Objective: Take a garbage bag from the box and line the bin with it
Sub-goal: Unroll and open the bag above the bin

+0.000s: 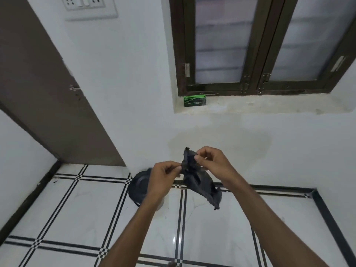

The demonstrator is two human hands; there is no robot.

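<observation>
Both hands, the left hand (163, 175) and right hand (211, 162), hold the folded garbage bag (200, 182) above the bin (139, 186), fingers pinching its top edge, apparently to unfold it.

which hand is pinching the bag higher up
The right hand: it pinches the black garbage bag near its top edge, while the left hand pinches the bag's left edge lower down, in front of the dark bin.

Brown door (48, 105) left; switch plate (90, 6); dark-framed window (256, 47); tiled floor (81, 218).
</observation>
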